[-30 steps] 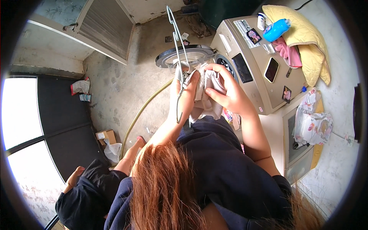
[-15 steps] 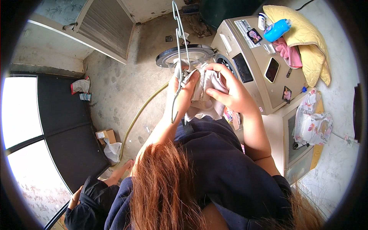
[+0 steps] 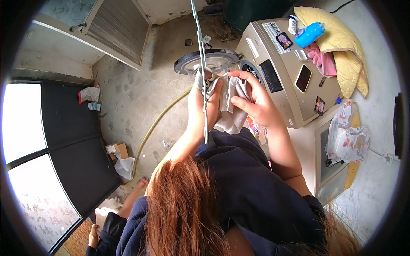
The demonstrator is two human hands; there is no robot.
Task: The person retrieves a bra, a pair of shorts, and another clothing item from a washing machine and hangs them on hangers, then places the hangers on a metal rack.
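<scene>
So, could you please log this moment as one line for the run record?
left hand: grips metal hanger | right hand: holds pale cloth | behind: washing machine, door open

Cloth: a pale grey-white garment (image 3: 232, 96), crumpled, held up in front of the person's chest, its lower part hanging loose.
Hanger: a thin metal wire hanger (image 3: 202, 64), upright, running top to bottom, touching the cloth's left edge.
</scene>
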